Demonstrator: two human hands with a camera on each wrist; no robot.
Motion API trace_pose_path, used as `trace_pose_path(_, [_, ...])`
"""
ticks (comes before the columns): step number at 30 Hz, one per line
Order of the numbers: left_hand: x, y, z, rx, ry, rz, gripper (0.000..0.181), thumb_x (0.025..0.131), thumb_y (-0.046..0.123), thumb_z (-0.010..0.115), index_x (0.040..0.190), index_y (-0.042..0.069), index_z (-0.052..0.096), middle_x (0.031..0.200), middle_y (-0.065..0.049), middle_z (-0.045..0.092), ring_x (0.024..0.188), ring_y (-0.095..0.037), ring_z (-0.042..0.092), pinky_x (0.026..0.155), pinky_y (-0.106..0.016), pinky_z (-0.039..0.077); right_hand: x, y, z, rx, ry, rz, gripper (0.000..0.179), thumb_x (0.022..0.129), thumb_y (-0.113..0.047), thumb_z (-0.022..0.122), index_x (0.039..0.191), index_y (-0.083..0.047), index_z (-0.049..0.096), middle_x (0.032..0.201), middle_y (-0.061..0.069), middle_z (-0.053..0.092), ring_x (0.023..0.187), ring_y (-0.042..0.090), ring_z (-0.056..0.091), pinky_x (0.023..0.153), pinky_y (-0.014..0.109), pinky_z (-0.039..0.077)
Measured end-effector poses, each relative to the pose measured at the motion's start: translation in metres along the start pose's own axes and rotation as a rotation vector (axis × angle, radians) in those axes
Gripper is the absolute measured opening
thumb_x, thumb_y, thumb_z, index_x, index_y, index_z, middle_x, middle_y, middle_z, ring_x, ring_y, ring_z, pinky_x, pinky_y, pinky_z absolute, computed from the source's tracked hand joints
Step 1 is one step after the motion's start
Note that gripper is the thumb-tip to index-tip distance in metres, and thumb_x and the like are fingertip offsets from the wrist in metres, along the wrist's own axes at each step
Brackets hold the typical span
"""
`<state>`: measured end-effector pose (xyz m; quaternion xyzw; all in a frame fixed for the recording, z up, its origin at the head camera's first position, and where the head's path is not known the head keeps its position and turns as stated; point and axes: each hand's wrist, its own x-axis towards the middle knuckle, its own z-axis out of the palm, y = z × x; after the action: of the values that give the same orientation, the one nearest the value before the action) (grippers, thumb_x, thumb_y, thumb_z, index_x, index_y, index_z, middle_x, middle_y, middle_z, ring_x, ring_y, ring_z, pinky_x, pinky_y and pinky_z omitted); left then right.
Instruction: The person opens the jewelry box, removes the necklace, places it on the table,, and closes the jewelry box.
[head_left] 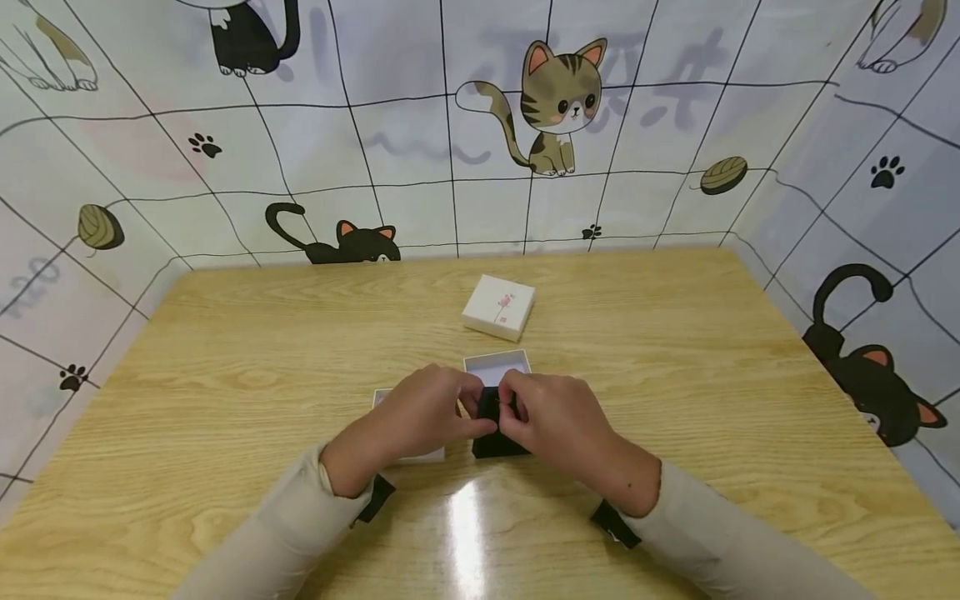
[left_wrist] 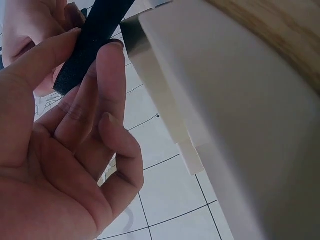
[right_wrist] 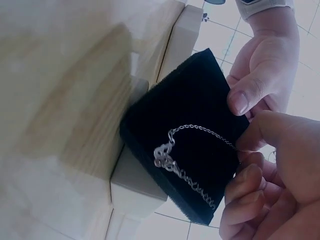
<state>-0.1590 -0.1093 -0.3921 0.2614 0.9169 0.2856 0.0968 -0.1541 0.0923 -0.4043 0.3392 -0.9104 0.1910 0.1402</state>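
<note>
A flat black velvety pad is held tilted up in front of the person. My left hand pinches its edge between thumb and fingers; the left wrist view shows the pad edge-on in that grip. Across the pad's face in the right wrist view lies a thin silver chain with a small silver ornament. At the pad's edge, the fingertips of my right hand pinch the chain where it reaches the rim. What lies behind those fingers is hidden.
An open white box stands just beyond the hands. Another white box part sits partly under the left hand. Farther back on the wooden table is a white box with a pink flower print. Cat-patterned curtains surround the table.
</note>
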Motion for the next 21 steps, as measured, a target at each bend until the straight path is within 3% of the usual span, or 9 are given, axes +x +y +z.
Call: trace_pose_path(21, [0.0007,-0.0013,0.0013,-0.019,-0.021,0.032,0.022,0.085,0.027,0.08,0.073,0.02,0.064,0.076,0.011,0.073,0.067,0.001,0.061,0.062,-0.02,0.05,0.0006,0.0002,-0.0039,0.071,0.0,0.043,0.015,0.079,-0.014,0.075,0.082,-0.015,0.06,0.083,-0.004,0.053,0.06,0.003,0.043,0.049,0.017,0.035])
